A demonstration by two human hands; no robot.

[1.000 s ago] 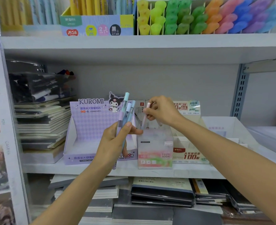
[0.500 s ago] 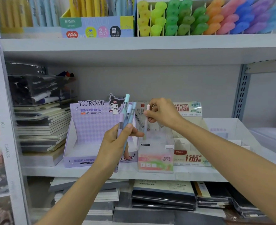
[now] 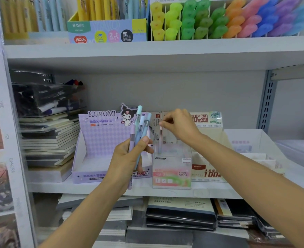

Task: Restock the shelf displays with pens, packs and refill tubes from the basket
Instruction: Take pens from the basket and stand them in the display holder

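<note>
Your right hand (image 3: 181, 127) pinched one pink-capped refill tube (image 3: 160, 138) by its top end, thumb and fingertips closed on the cap. The tube hung upright below the hand, its lower part inside the clear display box (image 3: 172, 163) under your knuckles. Your left hand (image 3: 128, 158) gripped a fan of spare tubes (image 3: 140, 127) at mid-length, thumb laid across them, just left of the right hand and in front of the Kuromi box (image 3: 97, 138).

Judgement: the tubes looked light, stiff and smooth (likely slippery in a loose pinch), and the leads inside are probably brittle. Hold near the cap and lower rather than drop. Draw each spare from its upper end.
</note>
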